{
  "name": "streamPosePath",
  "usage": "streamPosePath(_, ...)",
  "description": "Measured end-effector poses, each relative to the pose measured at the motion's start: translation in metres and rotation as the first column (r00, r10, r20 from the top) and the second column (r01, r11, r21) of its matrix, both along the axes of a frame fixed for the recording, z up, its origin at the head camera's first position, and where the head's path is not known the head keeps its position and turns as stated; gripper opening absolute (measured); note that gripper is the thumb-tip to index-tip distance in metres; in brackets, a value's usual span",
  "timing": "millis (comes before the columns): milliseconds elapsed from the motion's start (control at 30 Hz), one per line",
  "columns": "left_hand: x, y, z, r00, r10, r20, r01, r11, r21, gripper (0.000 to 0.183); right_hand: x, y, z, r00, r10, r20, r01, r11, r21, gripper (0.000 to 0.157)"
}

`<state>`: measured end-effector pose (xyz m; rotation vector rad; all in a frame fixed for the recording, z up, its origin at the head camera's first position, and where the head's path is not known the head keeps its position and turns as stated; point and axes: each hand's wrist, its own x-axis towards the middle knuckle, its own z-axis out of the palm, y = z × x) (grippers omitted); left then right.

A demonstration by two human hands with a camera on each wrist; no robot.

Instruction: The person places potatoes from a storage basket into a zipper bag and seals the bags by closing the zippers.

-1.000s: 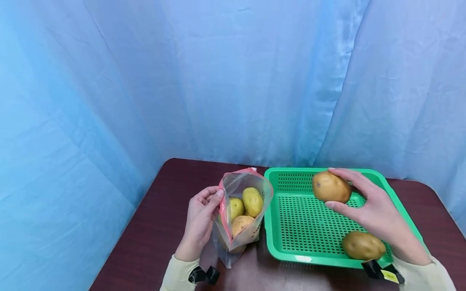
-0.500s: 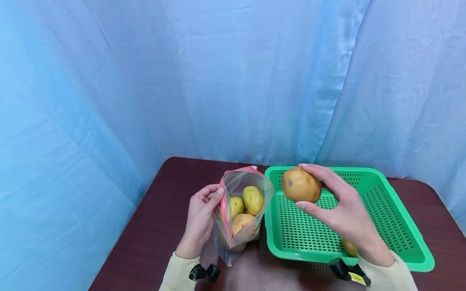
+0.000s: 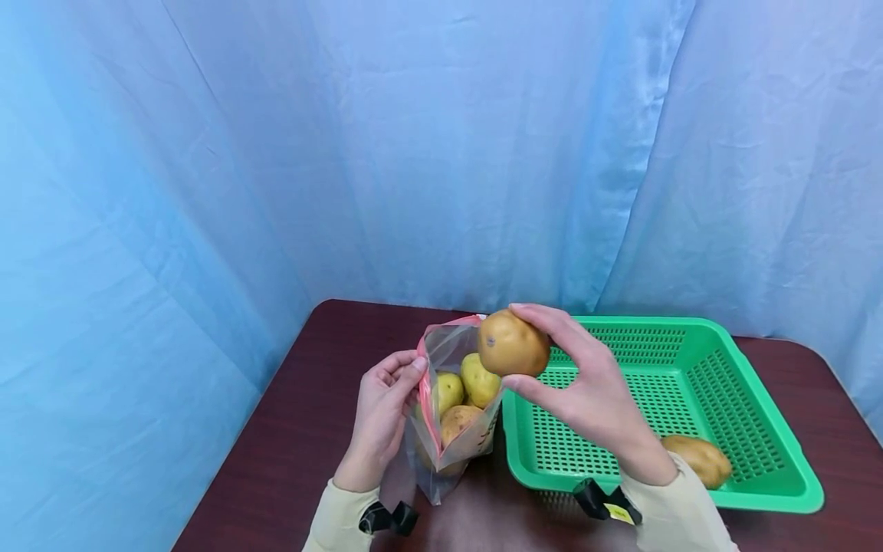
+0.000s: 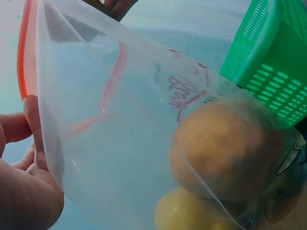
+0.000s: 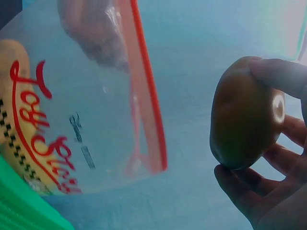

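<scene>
My left hand (image 3: 386,406) pinches the red-trimmed edge of a clear zip bag (image 3: 441,462), whose mouth gapes open. Inside it lie several potatoes, among them a yellow potato (image 3: 478,379) and a tan potato (image 3: 457,423). Held between the thumb and fingers of my right hand (image 3: 593,383), a brown potato (image 3: 513,345) overlaps the right side of the bag's mouth in the head view. From the right wrist, that potato (image 5: 247,115) appears apart from the bag's red zip strip (image 5: 146,91). Red lettering (image 5: 33,115) runs along the bag's side.
A green plastic basket (image 3: 773,429) stands right beside the bag, with another brown potato (image 3: 700,460) in its near right part. Both sit on a dark red-brown table (image 3: 297,429). Blue curtains (image 3: 441,153) hang behind and to the left.
My right hand has carried the brown potato leftward from over the basket to the bag's mouth. The left hand and bag stay nearly still.
</scene>
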<state>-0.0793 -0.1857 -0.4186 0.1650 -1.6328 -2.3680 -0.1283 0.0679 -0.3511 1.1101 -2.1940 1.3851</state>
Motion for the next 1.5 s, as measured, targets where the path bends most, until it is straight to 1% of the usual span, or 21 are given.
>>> streamPosePath(133,0.001,-0.001,0.001,1.0,-0.007,0.008,0.007,1.0,-0.01,0.011,-0.001,-0.013,-0.004,1.0,0.017,-0.003,-0.017,1.0,0.023,0.076)
streamPosePath(233,0.002,-0.001,0.002,1.0,-0.012,0.012,0.012,1.0,-0.009,0.014,-0.002,-0.021,-0.008,0.999,0.044,-0.012,-0.044,0.999,0.033,0.075)
streamPosePath(367,0.004,-0.001,0.004,1.0,-0.009,0.017,0.009,1.0,-0.022,0.019,-0.005,-0.031,-0.016,0.995,0.081,-0.053,-0.079,0.996,0.049,0.076)
streamPosePath(467,0.004,-0.002,0.004,1.0,0.004,0.024,-0.004,0.999,-0.032,0.021,-0.006,-0.037,-0.024,0.991,0.094,-0.1,-0.086,0.993,0.08,0.075)
streamPosePath(533,0.005,-0.003,0.004,0.999,0.012,0.03,-0.011,1.0,-0.028,0.022,-0.007,-0.041,-0.03,0.985,0.092,-0.148,-0.074,0.99,0.121,0.074)
streamPosePath(600,0.006,-0.004,0.004,0.999,0.022,0.035,-0.021,0.999,-0.026,0.022,-0.008,-0.045,-0.035,0.975,0.086,-0.206,-0.048,0.982,0.183,0.07)
streamPosePath(700,0.007,-0.005,0.005,0.999,0.028,0.03,-0.027,0.999,-0.017,0.023,-0.009,-0.048,-0.039,0.953,0.075,-0.295,0.016,0.955,0.295,0.07)
streamPosePath(767,0.007,-0.005,0.005,0.999,0.029,0.021,-0.029,0.999,-0.021,0.024,-0.01,-0.046,-0.04,0.944,0.063,-0.324,0.057,0.936,0.347,0.075)
streamPosePath(800,0.007,-0.006,0.006,0.999,0.029,0.015,-0.029,0.999,-0.021,0.024,-0.01,-0.045,-0.04,0.944,0.051,-0.325,0.073,0.931,0.357,0.077)
streamPosePath(833,0.007,-0.006,0.006,1.0,0.028,0.01,-0.028,0.999,-0.023,0.025,-0.011,-0.042,-0.04,0.948,0.028,-0.317,0.09,0.932,0.352,0.076)
streamPosePath(900,0.007,-0.007,0.007,0.999,0.032,0.003,-0.032,0.999,-0.035,0.024,-0.012,-0.036,-0.039,0.963,-0.05,-0.266,0.134,0.941,0.31,0.068)
streamPosePath(967,0.007,-0.008,0.008,0.999,0.041,-0.002,-0.041,0.998,-0.046,0.023,-0.014,-0.028,-0.037,0.974,-0.149,-0.168,0.191,0.943,0.271,0.06)
streamPosePath(1000,0.006,-0.009,0.009,0.999,0.047,-0.005,-0.047,0.998,-0.047,0.023,-0.016,-0.025,-0.037,0.976,-0.195,-0.101,0.215,0.94,0.265,0.056)
streamPosePath(1067,0.006,-0.009,0.009,0.998,0.058,-0.008,-0.058,0.997,-0.052,0.021,-0.018,-0.018,-0.036,0.961,-0.274,0.028,0.253,0.92,0.3,0.04)
streamPosePath(1133,0.004,-0.01,0.01,0.998,0.064,-0.012,-0.065,0.996,-0.056,0.021,-0.021,-0.014,-0.034,0.943,-0.312,0.116,0.25,0.895,0.37,0.031)
streamPosePath(1167,0.003,-0.01,0.011,0.998,0.064,-0.014,-0.065,0.996,-0.062,0.021,-0.022,-0.013,-0.033,0.939,-0.314,0.142,0.238,0.887,0.395,0.03)
streamPosePath(1200,0.002,-0.01,0.011,0.998,0.063,-0.016,-0.064,0.996,-0.062,0.022,-0.024,-0.013,-0.032,0.938,-0.308,0.158,0.223,0.887,0.405,0.034)
streamPosePath(1267,-0.002,-0.012,0.012,0.998,0.061,-0.014,-0.062,0.995,-0.076,0.024,-0.026,-0.018,-0.03,0.945,-0.281,0.165,0.196,0.895,0.4,0.039)
streamPosePath(1400,-0.009,-0.017,0.015,0.998,0.06,-0.004,-0.06,0.995,-0.076,0.026,-0.029,-0.039,-0.024,0.966,-0.197,0.167,0.139,0.941,0.307,0.037)
streamPosePath(1500,-0.012,-0.022,0.018,0.996,0.09,-0.02,-0.091,0.994,-0.052,0.025,-0.027,-0.053,-0.021,0.972,-0.16,0.172,0.119,0.967,0.227,0.033)
